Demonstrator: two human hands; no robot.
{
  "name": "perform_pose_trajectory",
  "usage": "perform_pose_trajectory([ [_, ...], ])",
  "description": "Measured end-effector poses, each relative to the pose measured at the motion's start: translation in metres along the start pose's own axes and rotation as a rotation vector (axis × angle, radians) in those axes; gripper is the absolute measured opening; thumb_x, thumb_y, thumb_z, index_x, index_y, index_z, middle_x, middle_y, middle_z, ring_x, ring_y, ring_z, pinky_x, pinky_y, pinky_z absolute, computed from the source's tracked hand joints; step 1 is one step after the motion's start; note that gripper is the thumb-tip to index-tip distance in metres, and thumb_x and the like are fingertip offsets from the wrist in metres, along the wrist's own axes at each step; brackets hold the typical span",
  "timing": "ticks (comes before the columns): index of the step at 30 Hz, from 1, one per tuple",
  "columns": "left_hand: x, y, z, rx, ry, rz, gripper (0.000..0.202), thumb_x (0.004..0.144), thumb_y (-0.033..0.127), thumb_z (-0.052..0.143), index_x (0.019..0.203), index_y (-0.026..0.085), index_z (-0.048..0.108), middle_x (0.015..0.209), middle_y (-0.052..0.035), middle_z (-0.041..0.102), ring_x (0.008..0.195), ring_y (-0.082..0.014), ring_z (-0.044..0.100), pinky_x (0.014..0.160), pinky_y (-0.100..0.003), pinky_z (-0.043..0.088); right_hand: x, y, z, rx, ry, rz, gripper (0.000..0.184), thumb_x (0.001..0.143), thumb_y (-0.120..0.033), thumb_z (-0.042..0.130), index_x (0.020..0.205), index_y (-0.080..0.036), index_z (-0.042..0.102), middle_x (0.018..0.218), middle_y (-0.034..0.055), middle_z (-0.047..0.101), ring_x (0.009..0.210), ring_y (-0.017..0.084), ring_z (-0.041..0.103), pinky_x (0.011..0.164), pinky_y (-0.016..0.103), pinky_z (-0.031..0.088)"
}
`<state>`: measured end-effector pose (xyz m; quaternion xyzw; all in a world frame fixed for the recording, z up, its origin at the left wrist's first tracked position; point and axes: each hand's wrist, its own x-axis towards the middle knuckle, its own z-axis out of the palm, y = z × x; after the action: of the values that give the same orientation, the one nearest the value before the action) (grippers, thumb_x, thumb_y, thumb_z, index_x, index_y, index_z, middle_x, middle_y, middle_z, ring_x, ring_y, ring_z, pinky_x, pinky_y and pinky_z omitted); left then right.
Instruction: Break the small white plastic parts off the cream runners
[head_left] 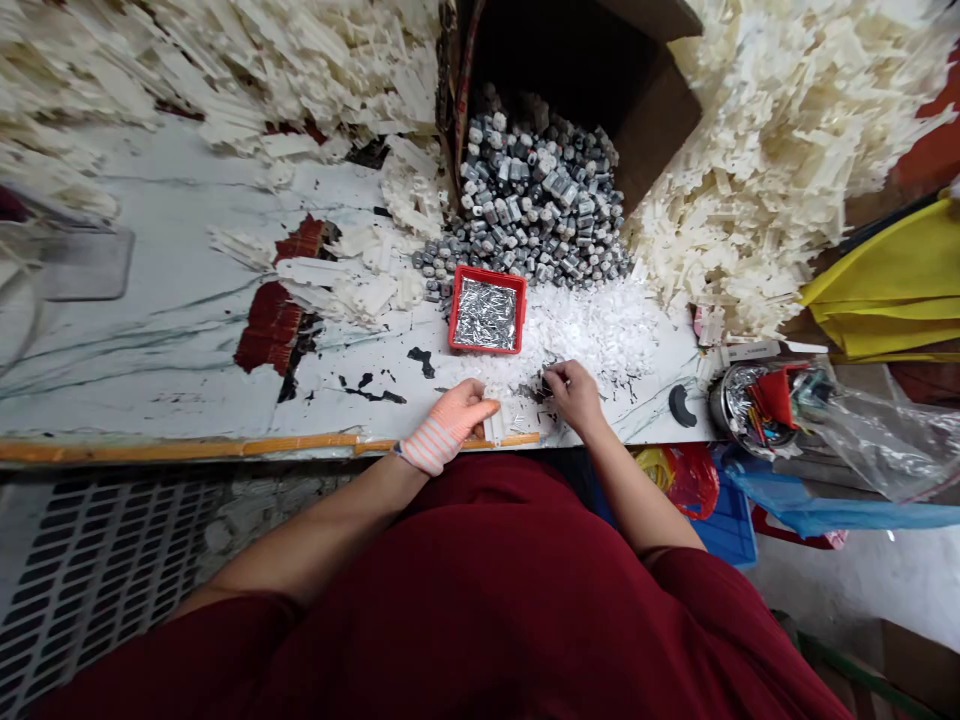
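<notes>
White part [493, 428] sits at the table's front edge, pinched between the thumb and fingers of the left hand [444, 425], which wears an orange-striped glove. The right hand [576, 398], bare, is just beside it, low over the table [172, 330], its thumb and fingertips drawn close together; whether they hold anything, I cannot tell. Beyond the hands stands a red tray [486, 350], filled with loose metal pins [486, 312]. Clear bits [592, 325] spread over the table to the tray's right. Behind it, grey blocks [540, 200] spill from the mouth of a box [664, 110] lying on its side. Heaps of cream strips rise on both sides of the box, a left heap [300, 60] and a right heap [757, 190]. Near the table's right end lies a black curved piece [681, 406], next to a metal bowl [717, 408] of mixed small things. Yellow cloth [892, 285] hangs farther right.
</notes>
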<state>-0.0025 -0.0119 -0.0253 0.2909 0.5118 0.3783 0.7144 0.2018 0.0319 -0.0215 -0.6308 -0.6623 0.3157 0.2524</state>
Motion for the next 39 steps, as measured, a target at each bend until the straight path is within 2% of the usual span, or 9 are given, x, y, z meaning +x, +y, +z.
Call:
perform_pose_trajectory([
  [2,0.001,0.000,0.000,0.021,0.011,0.008,0.030,0.065,0.030,0.068,0.079,0.019,0.045,0.055,0.0073,0.049,0.045,-0.0098,0.052,0.041,-0.019,0.038,0.009,0.011,-0.012,-0.383,0.094,-0.106,0.021,0.089,-0.031,0.049,0.090,-0.018,0.065,0.094,0.0106,0.059,0.092,0.023,0.049,0.079,0.035,0.040],
  [4,0.002,0.000,0.001,0.039,0.005,0.016,0.029,0.064,0.030,0.068,0.079,0.019,0.045,0.054,0.0075,0.048,0.044,-0.0094,0.051,0.040,-0.018,0.038,0.017,0.019,-0.017,-0.641,0.046,-0.162,0.023,0.091,-0.029,0.047,0.093,-0.017,0.067,0.097,0.0133,0.058,0.096,0.026,0.046,0.077,0.036,0.039],
  [8,0.003,-0.001,0.002,0.059,-0.005,0.026,0.028,0.065,0.030,0.067,0.080,0.019,0.046,0.055,0.0073,0.049,0.044,-0.0092,0.050,0.041,-0.019,0.039,0.024,0.021,-0.010,-0.765,-0.047,-0.216,0.023,0.090,-0.025,0.046,0.089,-0.017,0.068,0.095,0.0147,0.058,0.095,0.027,0.045,0.074,0.036,0.038],
  [12,0.003,-0.002,0.002,0.121,0.020,0.042,0.024,0.068,0.030,0.065,0.080,0.019,0.047,0.052,0.0085,0.045,0.042,-0.0092,0.048,0.041,-0.020,0.040,0.018,0.008,-0.006,-0.271,-0.026,-0.100,0.018,0.084,-0.031,0.056,0.078,-0.019,0.067,0.087,0.0089,0.059,0.087,0.021,0.049,0.074,0.034,0.039],
  [15,0.002,0.002,0.003,0.203,0.030,0.075,0.023,0.069,0.031,0.064,0.081,0.019,0.048,0.054,0.0079,0.047,0.044,-0.0097,0.049,0.044,-0.020,0.039,0.008,-0.009,-0.003,0.364,-0.190,0.112,0.021,0.073,-0.040,0.067,0.072,-0.019,0.064,0.071,0.0008,0.057,0.068,0.014,0.049,0.065,0.029,0.038],
  [18,-0.002,0.008,0.006,0.257,0.037,0.093,0.023,0.069,0.032,0.064,0.079,0.019,0.047,0.055,0.0080,0.046,0.047,-0.0099,0.049,0.046,-0.020,0.039,-0.001,-0.024,0.004,0.725,-0.365,0.283,0.030,0.061,-0.042,0.077,0.066,-0.017,0.062,0.061,-0.0035,0.053,0.055,0.008,0.042,0.055,0.024,0.031],
  [23,-0.007,0.009,0.006,0.317,-0.004,0.133,0.021,0.070,0.030,0.062,0.078,0.019,0.046,0.054,0.0087,0.041,0.047,-0.0080,0.040,0.045,-0.019,0.032,-0.005,-0.030,0.011,0.853,-0.454,0.414,0.034,0.054,-0.039,0.082,0.062,-0.016,0.059,0.058,-0.0049,0.052,0.052,0.006,0.040,0.051,0.022,0.027],
  [28,-0.007,0.004,0.003,0.150,-0.143,0.114,0.023,0.071,0.031,0.063,0.080,0.019,0.045,0.062,0.0067,0.050,0.055,-0.0093,0.047,0.053,-0.020,0.036,-0.007,-0.026,0.009,0.971,-0.604,0.422,0.032,0.057,-0.038,0.082,0.063,-0.016,0.059,0.058,-0.0045,0.052,0.053,0.007,0.042,0.053,0.022,0.031],
  [39,-0.011,0.007,0.003,0.047,-0.173,0.064,0.025,0.070,0.028,0.065,0.080,0.018,0.045,0.063,0.0069,0.049,0.058,-0.0091,0.048,0.056,-0.020,0.038,-0.008,-0.026,0.005,0.983,-0.634,0.414,0.029,0.059,-0.034,0.081,0.063,-0.015,0.060,0.058,-0.0039,0.054,0.053,0.007,0.044,0.055,0.022,0.031],
])
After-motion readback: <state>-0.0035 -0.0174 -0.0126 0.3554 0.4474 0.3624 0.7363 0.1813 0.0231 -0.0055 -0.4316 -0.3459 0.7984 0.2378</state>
